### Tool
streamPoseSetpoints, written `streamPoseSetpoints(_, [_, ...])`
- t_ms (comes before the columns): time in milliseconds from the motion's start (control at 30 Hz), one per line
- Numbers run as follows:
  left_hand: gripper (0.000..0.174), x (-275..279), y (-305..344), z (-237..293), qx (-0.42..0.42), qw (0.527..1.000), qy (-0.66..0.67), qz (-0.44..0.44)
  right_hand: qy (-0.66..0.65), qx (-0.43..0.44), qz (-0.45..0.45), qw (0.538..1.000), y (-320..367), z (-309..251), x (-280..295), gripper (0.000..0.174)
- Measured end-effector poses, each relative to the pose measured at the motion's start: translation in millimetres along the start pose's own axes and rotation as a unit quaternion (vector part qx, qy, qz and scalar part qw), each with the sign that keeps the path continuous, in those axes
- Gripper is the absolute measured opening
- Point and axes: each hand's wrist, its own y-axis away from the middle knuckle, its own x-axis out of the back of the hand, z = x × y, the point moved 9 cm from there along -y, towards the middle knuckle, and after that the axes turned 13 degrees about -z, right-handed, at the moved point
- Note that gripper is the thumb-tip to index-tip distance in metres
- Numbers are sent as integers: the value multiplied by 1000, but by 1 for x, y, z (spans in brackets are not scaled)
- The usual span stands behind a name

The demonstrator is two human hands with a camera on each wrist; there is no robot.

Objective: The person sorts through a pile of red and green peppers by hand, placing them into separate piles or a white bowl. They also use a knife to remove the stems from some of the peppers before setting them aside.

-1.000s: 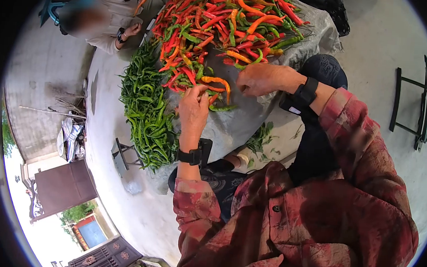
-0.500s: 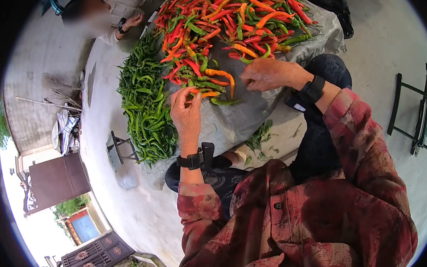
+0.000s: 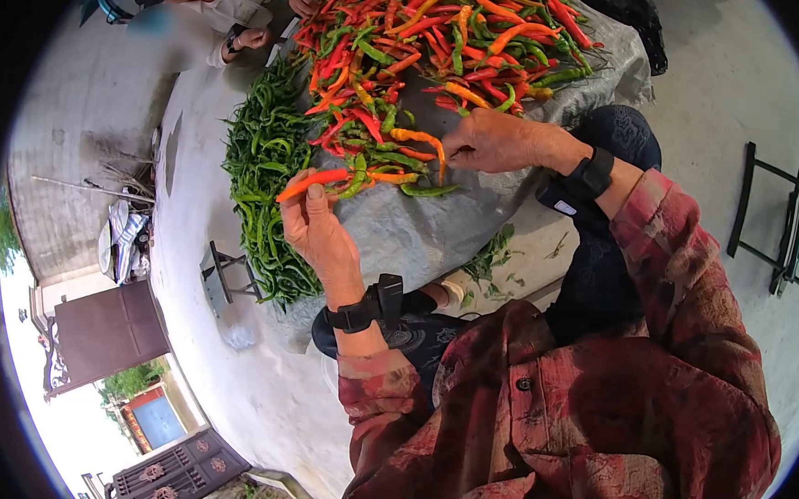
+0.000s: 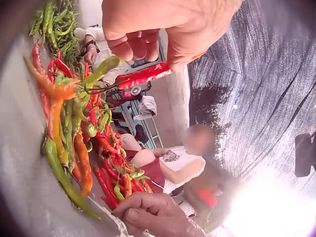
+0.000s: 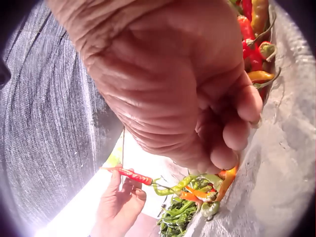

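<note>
My left hand (image 3: 325, 240) pinches a red chili (image 3: 307, 185) between thumb and fingers, left of the loose chilies at the pile's near end. In the left wrist view, the left hand (image 4: 168, 24) grips the red chili (image 4: 145, 75) near one end, its stem beside a green and orange chili (image 4: 61, 90). My right hand (image 3: 502, 141) hangs loosely curled above the grey sheet (image 3: 409, 236), right of an orange chili (image 3: 422, 139). Its curled fingers show nothing held in the right wrist view, where the right hand (image 5: 173, 84) covers much of the picture.
A heap of red and orange chilies (image 3: 404, 30) covers the sheet's far part, with green chilies (image 3: 267, 168) along the left. Another person (image 3: 218, 1) sits at the upper left. A folding chair (image 3: 790, 214) stands right, a small stool (image 3: 224, 275) left.
My left hand has moved left and now holds a red chili clear of the pile's near end. My right hand has stayed nearly in place. The other person's hands have shifted.
</note>
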Motion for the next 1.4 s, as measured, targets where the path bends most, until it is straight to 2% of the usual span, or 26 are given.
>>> streamPoseSetpoints(33, [22, -7, 2, 6, -15, 1000, 20, -8, -57, 13, 11, 998, -2, -3, 2, 24])
streamPoseSetpoints(67, [22, -11, 6, 5, -16, 1000, 21, -9, -56, 12, 11, 998, -4, -7, 2, 24])
streamPoseSetpoints(100, [21, -23, 10, 9, -33, 999, -13, -36, -214, -21, -4, 977, -5, -4, -2, 26])
streamPoseSetpoints(133, [20, -36, 14, 11, -52, 996, -45, -64, -365, -54, -18, 929, -6, 0, -9, 29])
streamPoseSetpoints(167, [20, -48, 20, 16, -103, 980, -151, -82, -362, -57, -14, 930, -8, -3, -9, 29])
streamPoseSetpoints(200, [20, -57, 26, 12, -105, 980, -146, -85, -456, -51, -3, 889, -9, -3, -12, 28])
streamPoseSetpoints(233, [21, -75, 36, 13, -134, 962, -200, -124, -544, -43, 9, 838, -10, 0, -15, 27])
streamPoseSetpoints(267, [23, -93, 46, 14, -164, 940, -254, -161, -541, -46, 12, 839, -14, 6, -18, 27])
streamPoseSetpoints(300, [23, -99, 51, 12, -165, 940, -250, -161, -584, -29, 28, 811, -20, 14, -23, 24])
streamPoseSetpoints(333, [26, -113, 61, 17, -213, 913, -289, -193, -626, -10, 45, 779, -23, 17, -21, 22])
streamPoseSetpoints(367, [29, -127, 71, 21, -260, 880, -327, -224, -606, -16, 44, 794, -24, 22, -19, 20])
streamPoseSetpoints(467, [30, -130, 81, 14, -217, 902, -325, -184, -581, 3, 55, 812, -22, 14, -10, 17])
streamPoseSetpoints(533, [24, -129, 87, 14, -207, 900, -331, -192, -565, 9, 67, 823, -20, 13, -5, 18])
streamPoseSetpoints(567, [22, -112, 81, -5, -74, 973, -166, -143, -509, 15, 88, 856, -16, 11, 4, 19])
streamPoseSetpoints(600, [23, -104, 83, -31, 65, 994, 10, -92, -451, 20, 107, 886, -11, 8, 11, 20])
streamPoseSetpoints(633, [33, -105, 84, -43, 126, 983, 111, -70, -417, 34, 121, 900, -7, 3, 17, 22])
streamPoseSetpoints(667, [33, -107, 82, -42, 122, 983, 119, -74, -409, 30, 124, 904, -5, 2, 19, 22])
streamPoseSetpoints(733, [37, -125, 85, -57, 231, 947, 174, -143, -304, 35, 154, 940, 0, -5, 27, 22])
streamPoseSetpoints(767, [35, -127, 85, -59, 235, 951, 104, -171, -291, 45, 161, 942, 0, -7, 28, 22])
streamPoseSetpoints(867, [28, -129, 89, -67, 262, 941, 101, -188, -337, 23, 149, 929, 1, -3, 24, 21])
streamPoseSetpoints(933, [26, -126, 83, -63, 252, 948, 93, -170, -329, 34, 187, 925, 8, -1, 35, 24])
streamPoseSetpoints(1033, [23, -109, 73, -67, 260, 951, 86, -146, -449, 26, 293, 844, 27, 21, 53, 33])
streamPoseSetpoints(1133, [21, -101, 41, -66, 205, 966, 95, -128, -415, 46, 354, 837, 43, 18, 73, 33])
streamPoseSetpoints(1300, [30, -150, -46, -54, 184, 961, 38, -201, -355, 56, 391, 848, 53, 20, 84, 35])
streamPoseSetpoints(1367, [37, -176, -76, -55, 179, 948, 90, -246, -389, 51, 437, 809, 66, 26, 94, 36])
streamPoseSetpoints(1400, [37, -184, -88, -54, 183, 949, 88, -243, -390, 16, 444, 806, 70, 33, 96, 36])
